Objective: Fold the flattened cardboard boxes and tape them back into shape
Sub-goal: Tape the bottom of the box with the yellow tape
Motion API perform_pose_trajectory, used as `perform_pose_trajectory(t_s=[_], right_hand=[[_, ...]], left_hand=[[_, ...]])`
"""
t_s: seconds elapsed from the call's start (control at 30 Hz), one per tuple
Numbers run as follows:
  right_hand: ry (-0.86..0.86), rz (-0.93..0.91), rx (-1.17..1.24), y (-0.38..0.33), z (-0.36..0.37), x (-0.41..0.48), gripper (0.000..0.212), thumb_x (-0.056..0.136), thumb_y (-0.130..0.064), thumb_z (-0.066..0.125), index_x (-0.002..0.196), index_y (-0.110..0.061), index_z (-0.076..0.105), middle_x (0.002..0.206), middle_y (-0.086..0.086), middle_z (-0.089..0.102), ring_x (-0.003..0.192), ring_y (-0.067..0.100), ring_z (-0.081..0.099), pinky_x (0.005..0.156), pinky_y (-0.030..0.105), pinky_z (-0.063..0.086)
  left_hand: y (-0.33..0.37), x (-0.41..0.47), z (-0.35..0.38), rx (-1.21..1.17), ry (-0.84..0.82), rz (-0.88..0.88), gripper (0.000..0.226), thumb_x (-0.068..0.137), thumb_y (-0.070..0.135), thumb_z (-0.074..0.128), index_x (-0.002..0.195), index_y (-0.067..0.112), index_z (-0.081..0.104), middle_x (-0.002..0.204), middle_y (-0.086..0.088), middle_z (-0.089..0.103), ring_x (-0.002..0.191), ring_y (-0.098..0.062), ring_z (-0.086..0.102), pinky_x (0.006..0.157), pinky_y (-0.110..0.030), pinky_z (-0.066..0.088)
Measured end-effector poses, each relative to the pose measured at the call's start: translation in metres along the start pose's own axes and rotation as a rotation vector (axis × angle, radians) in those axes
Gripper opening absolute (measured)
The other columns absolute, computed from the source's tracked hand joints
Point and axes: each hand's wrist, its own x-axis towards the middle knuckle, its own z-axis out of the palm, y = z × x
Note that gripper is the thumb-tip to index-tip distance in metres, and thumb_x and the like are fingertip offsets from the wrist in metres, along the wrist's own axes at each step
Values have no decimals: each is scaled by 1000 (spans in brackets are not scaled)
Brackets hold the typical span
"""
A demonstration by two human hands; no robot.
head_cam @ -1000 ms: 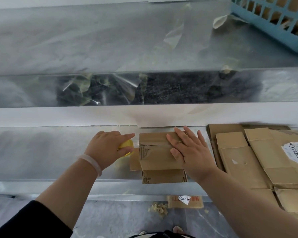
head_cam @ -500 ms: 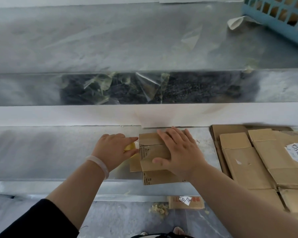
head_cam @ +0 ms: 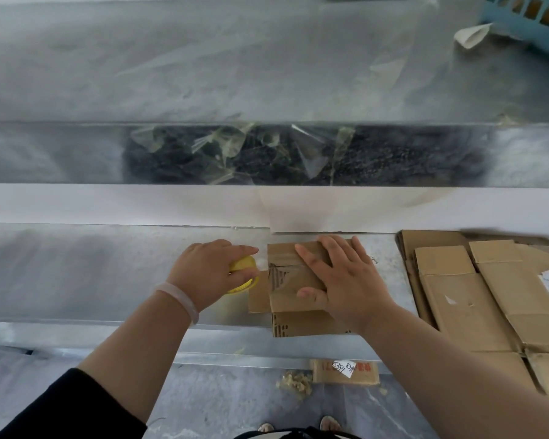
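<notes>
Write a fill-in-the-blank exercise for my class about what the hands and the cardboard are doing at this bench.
1. The left hand grips a tape roll whose colour is ____.
2. The right hand lies flat on top of a small ____ box.
3. The stack of flattened boxes lies to that box's ____.
4. The basket at the far corner is ____.

Missing words: yellow; cardboard; right; blue.
</notes>
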Motion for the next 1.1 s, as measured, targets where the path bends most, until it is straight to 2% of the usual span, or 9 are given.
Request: perform_pose_trajectory(t_s=[0.27, 0.43, 0.53, 0.63, 0.73, 0.8, 0.93, 1.03, 1.1], right_hand=[[14, -13, -18, 0, 1, 0, 70, 87, -77, -5, 150, -48, -6, 153, 14, 27, 145, 31, 19, 121, 53, 6], [-16, -15, -28, -2, -2, 0, 73, 88, -74, -4, 153, -44, 9, 155, 16, 27, 147, 32, 17, 121, 52, 3], [-3, -54, -19, -6, -2, 0, 76, 91, -69, -2, 155, -33, 12, 163, 9, 18, 152, 24, 4, 121, 45, -5], [-26, -103, -34, -9, -1, 2, 73, 88, -64, -11, 153, -31, -6, 165, -6, 0, 146, 12, -18, 120, 38, -14], [-56, -98, -43, -16, -4, 1, 64, 88, -58, -10, 150, -43, -13, 165, -7, -2, 151, 20, -8, 121, 46, -9], [-64, -74, -33, -20, -7, 0, 65, 88, -57, -7, 152, -45, -5, 165, -7, 0, 152, 21, -4, 120, 49, -7], [-21, -48, 23, -35, -6, -2, 70, 90, -53, 1, 156, -32, 12, 164, -11, 6, 150, 10, -7, 121, 45, -7], [42, -50, 32, -44, -3, -6, 67, 95, -52, 18, 153, -20, 28, 161, -4, 23, 149, 13, 11, 121, 44, 7], [42, -58, 18, -43, -1, -7, 70, 95, -57, 19, 154, -20, 24, 160, -3, 22, 149, 16, 16, 121, 46, 11]], left_hand=[[-7, 7, -3, -21, -23, 14, 52, 83, 71, 41, 126, 46, 55, 95, 11, 62, 88, -12, 58, 80, -29, 44], [-9, 9, 9, -20, -86, -15, 48, 86, 66, 46, 129, 46, 53, 103, 8, 62, 96, -14, 59, 86, -31, 44], [-8, 9, 14, 10, -91, -19, 48, 86, 66, 45, 130, 46, 52, 106, 8, 62, 98, -15, 59, 88, -31, 44], [-5, 11, 17, 58, -94, -8, 52, 87, 68, 40, 132, 44, 50, 107, 8, 62, 101, -15, 59, 89, -31, 43], [-3, 12, 20, 88, -106, -2, 53, 88, 68, 38, 134, 44, 48, 109, 7, 62, 103, -16, 58, 91, -33, 43], [-2, 12, 22, 83, -106, -2, 53, 88, 68, 38, 134, 44, 48, 108, 6, 62, 103, -17, 58, 91, -34, 43], [0, 11, 29, 61, -95, -3, 51, 89, 66, 38, 134, 43, 48, 106, 3, 62, 103, -20, 59, 88, -34, 44], [0, 9, 35, -10, -116, -28, 51, 90, 63, 42, 137, 42, 45, 107, 1, 61, 106, -21, 57, 90, -34, 42], [-3, 5, 37, -91, -118, -42, 52, 91, 60, 44, 139, 41, 43, 110, 1, 60, 108, -21, 56, 92, -34, 41]])
